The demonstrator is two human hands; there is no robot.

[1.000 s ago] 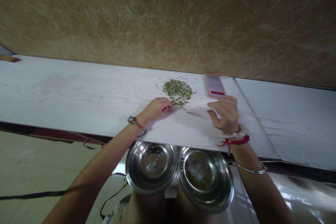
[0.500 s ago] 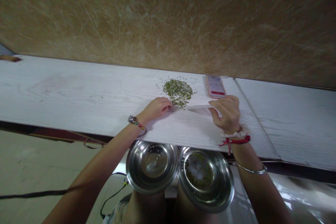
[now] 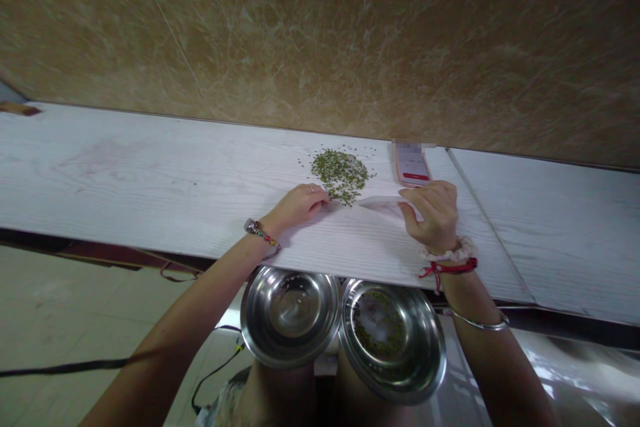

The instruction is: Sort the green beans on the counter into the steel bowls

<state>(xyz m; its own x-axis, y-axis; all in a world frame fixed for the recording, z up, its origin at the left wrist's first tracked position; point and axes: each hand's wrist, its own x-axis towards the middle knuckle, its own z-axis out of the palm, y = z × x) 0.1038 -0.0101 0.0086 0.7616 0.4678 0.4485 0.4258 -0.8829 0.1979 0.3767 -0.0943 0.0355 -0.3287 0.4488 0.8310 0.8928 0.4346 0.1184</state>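
Observation:
A loose pile of small green mung beans [image 3: 340,172] is spread on the white wood-grain counter [image 3: 200,173]. My left hand [image 3: 301,204] rests at the pile's near left edge, fingers curled together; whatever its fingertips hold, if anything, is too small to see. My right hand [image 3: 431,215] pinches a thin, whitish, translucent flat strip [image 3: 381,201] whose tip points left to the pile's near edge. Below the counter, the right steel bowl [image 3: 425,353] holds more beans around a pale patch. In the left steel bowl [image 3: 255,327] there are a few small pale bits.
A phone [image 3: 413,167] with a lit screen lies just beyond my right hand. A brown marbled wall [image 3: 320,40] borders the counter's far side. Both bowls sit close to the counter's front edge, above my legs. A dark cable [image 3: 65,368] hangs at lower left.
Almost nothing differs. The strip in my right hand has shifted very slightly away from me, and a few beans at the pile's near edge have moved a little.

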